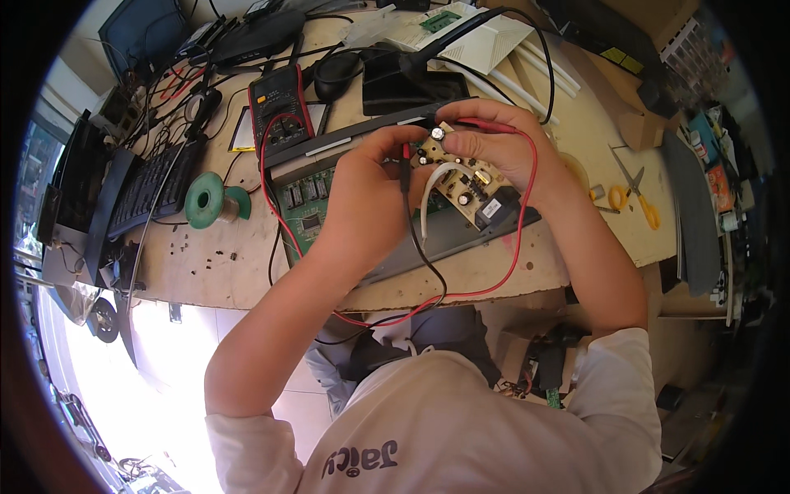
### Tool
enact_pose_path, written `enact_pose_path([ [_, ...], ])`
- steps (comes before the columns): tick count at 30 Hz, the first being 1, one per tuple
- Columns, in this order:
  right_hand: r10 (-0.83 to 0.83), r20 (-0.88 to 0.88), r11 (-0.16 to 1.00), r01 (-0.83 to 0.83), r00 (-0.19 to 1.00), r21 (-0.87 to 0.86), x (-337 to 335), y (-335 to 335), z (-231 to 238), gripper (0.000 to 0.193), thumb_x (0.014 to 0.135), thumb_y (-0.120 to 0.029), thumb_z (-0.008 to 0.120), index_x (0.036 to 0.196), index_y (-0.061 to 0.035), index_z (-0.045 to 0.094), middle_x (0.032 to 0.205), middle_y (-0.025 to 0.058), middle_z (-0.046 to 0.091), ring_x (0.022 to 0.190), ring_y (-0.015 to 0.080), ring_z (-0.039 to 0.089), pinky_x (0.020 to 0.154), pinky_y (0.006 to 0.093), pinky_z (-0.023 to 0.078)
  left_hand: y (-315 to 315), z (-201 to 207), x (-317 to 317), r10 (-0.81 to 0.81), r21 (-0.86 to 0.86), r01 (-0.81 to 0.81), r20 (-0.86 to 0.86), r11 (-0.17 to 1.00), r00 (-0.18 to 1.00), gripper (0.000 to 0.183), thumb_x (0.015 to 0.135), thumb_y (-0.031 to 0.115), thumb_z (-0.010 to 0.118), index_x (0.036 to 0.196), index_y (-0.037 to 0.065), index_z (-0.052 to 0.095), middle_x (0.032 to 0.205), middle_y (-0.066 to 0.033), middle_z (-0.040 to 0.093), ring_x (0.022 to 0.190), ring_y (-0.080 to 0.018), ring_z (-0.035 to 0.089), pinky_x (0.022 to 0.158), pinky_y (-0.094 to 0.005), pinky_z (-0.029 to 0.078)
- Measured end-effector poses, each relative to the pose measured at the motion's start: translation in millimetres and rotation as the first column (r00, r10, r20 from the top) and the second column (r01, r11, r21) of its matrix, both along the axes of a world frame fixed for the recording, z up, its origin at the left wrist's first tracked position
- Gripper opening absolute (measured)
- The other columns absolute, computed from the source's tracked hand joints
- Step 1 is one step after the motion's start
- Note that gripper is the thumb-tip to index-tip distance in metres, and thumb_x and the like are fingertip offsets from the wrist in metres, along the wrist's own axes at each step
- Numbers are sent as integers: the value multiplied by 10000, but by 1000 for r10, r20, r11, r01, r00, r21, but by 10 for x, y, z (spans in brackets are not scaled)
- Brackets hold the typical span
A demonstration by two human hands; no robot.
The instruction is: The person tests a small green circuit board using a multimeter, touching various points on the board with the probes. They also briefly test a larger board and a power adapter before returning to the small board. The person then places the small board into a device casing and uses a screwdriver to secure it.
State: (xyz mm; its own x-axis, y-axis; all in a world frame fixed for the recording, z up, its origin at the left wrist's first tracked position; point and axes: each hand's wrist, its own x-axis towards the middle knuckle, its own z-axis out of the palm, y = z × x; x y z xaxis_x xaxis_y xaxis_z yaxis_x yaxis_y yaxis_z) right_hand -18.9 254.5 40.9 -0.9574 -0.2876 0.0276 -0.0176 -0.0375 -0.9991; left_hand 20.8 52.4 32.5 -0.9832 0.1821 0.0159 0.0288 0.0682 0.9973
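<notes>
A tan circuit board (451,194) with round capacitors and a white cable is held up, tilted, over an opened dark-cased device (387,263). My left hand (362,185) is closed round a black test probe (405,169) at the board's left edge; its fingertips are partly hidden. From the other side my right hand (498,148) grips the board, thumb on its face, with a red test probe (494,126) along its fingers. Both probe tips are hard to make out. Red and black leads loop below, and the red one reaches a red-cased multimeter (280,103).
On the left are a solder spool (206,202), small loose parts (210,257) and a keyboard (152,181). Orange-handled scissors (635,193) lie right of my right arm. Behind stand a black box-shaped piece (415,86), cables and a white plastic casing (485,41).
</notes>
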Motion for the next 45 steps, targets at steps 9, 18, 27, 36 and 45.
enact_pose_path([
  [9, 367, -698, 809, 158, 615, 566, 528, -77, 387, 338, 775, 67, 749, 1103, 25, 678, 966, 129, 707, 905, 262, 669, 825, 357, 501, -27, -28, -6, -21, -5, 21, -88, 1000, 996, 315, 930, -4, 708, 1224, -44, 601, 955, -56, 692, 779, -88, 624, 701, -240, 523],
  [18, 178, -719, 905, 175, 671, 388, 544, 81, 105, 357, 787, 100, 717, 1106, -44, 648, 942, 85, 662, 876, 195, 639, 806, 308, 496, -111, 37, -102, 16, 60, -18, 31, 998, 999, 220, 944, -7, 645, 1162, -34, 637, 853, -52, 661, 701, -101, 619, 637, -241, 508],
  [27, -69, -287, 732, 244, 955, 636, 272, 140, -142, 539, 828, 102, 716, 1319, -34, 539, 1287, 100, 627, 1224, 186, 607, 1042, 300, 465, -494, 112, -51, -10, -169, -20, -176, 985, 984, 199, 1025, 108, 586, 1158, -17, 665, 917, -45, 694, 772, -88, 647, 672, -243, 527],
  [36, -84, -390, 769, 308, 917, 560, 405, 245, -128, 506, 830, -40, 779, 1279, -30, 546, 1094, 165, 702, 954, 251, 685, 859, 354, 541, -736, 167, 109, -158, -26, 158, -302, 987, 940, 357, 1025, 48, 497, 1375, -19, 490, 1070, -90, 680, 1007, -144, 620, 888, -278, 491],
  [45, -12, -666, 782, 422, 746, 459, 489, 194, -192, 445, 790, 75, 759, 1184, -24, 577, 1093, 157, 695, 1015, 302, 670, 882, 350, 529, -836, 141, 347, -312, -335, 128, -585, 934, 748, 335, 891, -67, 656, 1209, -57, 551, 1068, -229, 731, 983, -311, 737, 849, -373, 571],
])
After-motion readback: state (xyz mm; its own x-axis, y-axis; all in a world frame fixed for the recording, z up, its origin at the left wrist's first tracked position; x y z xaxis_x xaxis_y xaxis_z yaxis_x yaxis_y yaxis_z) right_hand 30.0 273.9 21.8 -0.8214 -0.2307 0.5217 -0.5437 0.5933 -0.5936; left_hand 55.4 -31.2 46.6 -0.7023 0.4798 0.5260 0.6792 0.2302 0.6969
